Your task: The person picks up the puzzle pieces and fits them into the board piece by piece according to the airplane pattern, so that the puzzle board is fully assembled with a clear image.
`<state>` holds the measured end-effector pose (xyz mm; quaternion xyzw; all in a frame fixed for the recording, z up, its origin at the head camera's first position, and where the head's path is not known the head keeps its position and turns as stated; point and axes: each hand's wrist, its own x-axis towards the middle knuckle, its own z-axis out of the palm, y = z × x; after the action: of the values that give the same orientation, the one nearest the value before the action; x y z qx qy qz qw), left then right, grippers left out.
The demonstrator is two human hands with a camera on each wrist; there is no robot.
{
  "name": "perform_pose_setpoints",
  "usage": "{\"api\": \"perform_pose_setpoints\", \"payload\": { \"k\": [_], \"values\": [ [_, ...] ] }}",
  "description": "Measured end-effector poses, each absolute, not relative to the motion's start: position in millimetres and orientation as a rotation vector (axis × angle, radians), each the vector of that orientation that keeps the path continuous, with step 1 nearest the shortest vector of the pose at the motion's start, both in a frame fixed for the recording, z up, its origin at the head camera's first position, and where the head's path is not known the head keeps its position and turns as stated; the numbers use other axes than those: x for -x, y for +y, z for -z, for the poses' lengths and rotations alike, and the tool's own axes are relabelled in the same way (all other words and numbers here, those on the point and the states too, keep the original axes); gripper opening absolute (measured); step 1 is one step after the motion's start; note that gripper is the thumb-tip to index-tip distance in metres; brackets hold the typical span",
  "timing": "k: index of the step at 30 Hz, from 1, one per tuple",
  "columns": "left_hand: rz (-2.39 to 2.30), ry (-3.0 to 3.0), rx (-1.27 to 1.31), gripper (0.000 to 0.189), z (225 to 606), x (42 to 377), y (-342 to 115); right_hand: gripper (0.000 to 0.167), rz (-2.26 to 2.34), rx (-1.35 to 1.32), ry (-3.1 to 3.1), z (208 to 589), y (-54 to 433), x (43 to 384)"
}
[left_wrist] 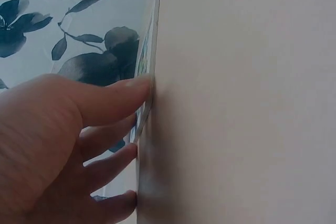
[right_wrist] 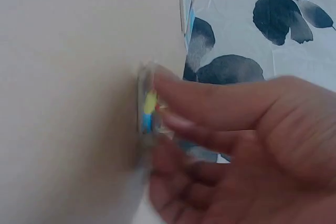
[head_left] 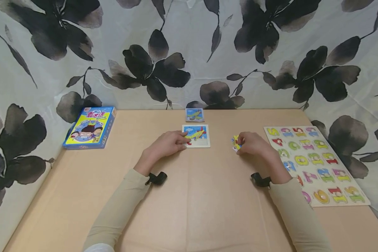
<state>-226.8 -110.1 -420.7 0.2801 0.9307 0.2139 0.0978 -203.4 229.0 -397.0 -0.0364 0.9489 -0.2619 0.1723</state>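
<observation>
A picture board with a white border (head_left: 204, 144) lies flat mid-table, showing a yellow airplane on blue sky. My left hand (head_left: 168, 143) rests at its left side, fingertips over the picture. In the left wrist view the thumb (left_wrist: 118, 98) presses at the board's edge (left_wrist: 156, 40) and the other fingers spread lower beside it. To the right, my right hand (head_left: 253, 143) pinches small colourful puzzle pieces (head_left: 235, 142) close over the table. Yellow, blue and red show on them in the blurred right wrist view, where the fingers (right_wrist: 205, 100) partly hide them.
Behind the board lies a smaller airplane picture card (head_left: 194, 115). A blue and yellow box (head_left: 89, 127) sits at the back left. On the right is a large white sheet (head_left: 362, 190) of colourful number figures, partly under the right forearm. A floral cloth (head_left: 208, 52) hangs behind the table.
</observation>
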Motion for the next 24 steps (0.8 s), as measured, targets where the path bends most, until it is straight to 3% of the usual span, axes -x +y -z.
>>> {"api": "perform_pose_setpoints", "payload": {
  "k": [4, 9, 24],
  "values": [
    [-0.635, 2.713, -0.849, 0.041, 419, 227, -114, 0.02, 0.818, 0.124, 2.797, 401, 227, 211],
    [-0.624, 2.696, -0.877, 0.042, 421, 229, -116, 0.03, 0.794, 0.135, 2.871, 410, 221, 220],
    [-0.669, 2.675, -0.874, 0.042, 423, 230, -118, 0.033, 0.842, 0.124, 2.743, 408, 216, 224]
  ]
}}
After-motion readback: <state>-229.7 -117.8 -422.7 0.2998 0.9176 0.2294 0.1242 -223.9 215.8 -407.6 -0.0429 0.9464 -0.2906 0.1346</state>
